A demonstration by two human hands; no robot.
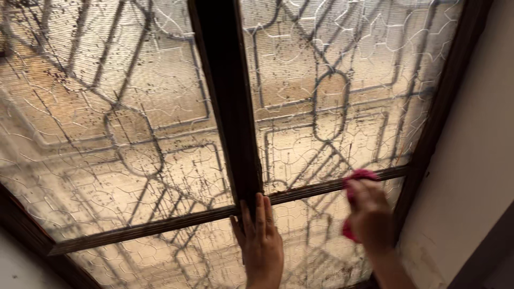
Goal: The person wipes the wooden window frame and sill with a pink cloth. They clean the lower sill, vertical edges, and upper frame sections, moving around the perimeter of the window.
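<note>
Grime is speckling the textured glass of the left pane (107, 107), where dark spots are scattering thickly across the pebbled pattern and the shadow of an outside grille is showing through. Beside it, the dark wooden centre post (225, 96) is running down the middle of the window to meet the cross rail (160, 225). The left hand (262, 241) is lying flat against that junction, its fingers (259, 211) pressed together and pointing up along the post; they are pinching nothing, and the hand is probably bracing the frame so that it is not swinging or rattling under pressure from the other side. Further right, the right pane (332, 69) is carrying the same spotting, lighter toward the top. Below it, the right hand (369, 214) is holding a pink cloth (360, 176) bunched in curled fingers and pressing it against the glass just at the cross rail, near the lower right corner of the window. The cloth is wadded rather than spread, which is likely giving a firmer rubbing face on the bumpy surface. At the far right, the dark outer frame (444, 96) is meeting a pale wall (476, 160).
</note>
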